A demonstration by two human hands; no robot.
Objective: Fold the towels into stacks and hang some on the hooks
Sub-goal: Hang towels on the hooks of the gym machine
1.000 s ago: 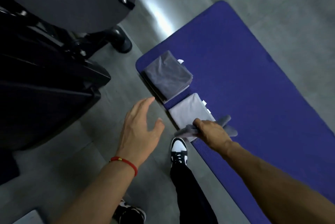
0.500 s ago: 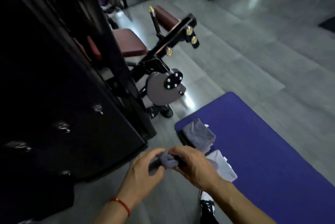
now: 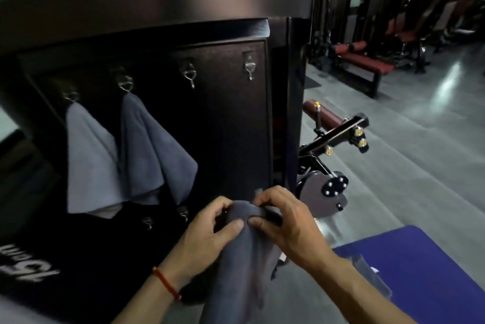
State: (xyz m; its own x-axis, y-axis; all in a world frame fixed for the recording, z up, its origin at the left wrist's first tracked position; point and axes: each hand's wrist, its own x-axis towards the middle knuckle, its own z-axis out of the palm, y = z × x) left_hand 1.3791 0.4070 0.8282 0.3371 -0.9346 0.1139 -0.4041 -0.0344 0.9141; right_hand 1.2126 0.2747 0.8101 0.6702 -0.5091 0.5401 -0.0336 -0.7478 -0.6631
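Up close, near the bottom centre, two bare hands hold a dark grey towel (image 3: 244,258) at its bunched top. The left hand (image 3: 207,234) curls round the towel's left side, thumb pressed on the cloth; a red cord bracelet (image 3: 166,284) circles that wrist. The right hand (image 3: 286,224) pinches the towel's top edge between thumb and fingers, so both grips are closed on the cloth. The rest of the towel hangs down between the forearms towards the bottom edge.

Just beyond the hands stands a tall black cabinet (image 3: 231,127) with a row of metal hooks across its dark panel. On the far left hook hangs a pale grey towel (image 3: 89,161). Beside it to the right, a darker grey towel (image 3: 152,150) hangs from the second hook, its lower folds overlapping the first. Two hooks further right are bare: the third hook (image 3: 190,74) and the fourth hook (image 3: 249,65). Smaller hooks show lower on the panel, just left of the hands.

At the near right lies a blue mat (image 3: 425,266) on the grey floor, with what looks like folded grey cloth at its left edge, partly hidden by the right forearm. Right of the cabinet stands a gym machine (image 3: 330,166) with a padded roller; red benches sit far right.
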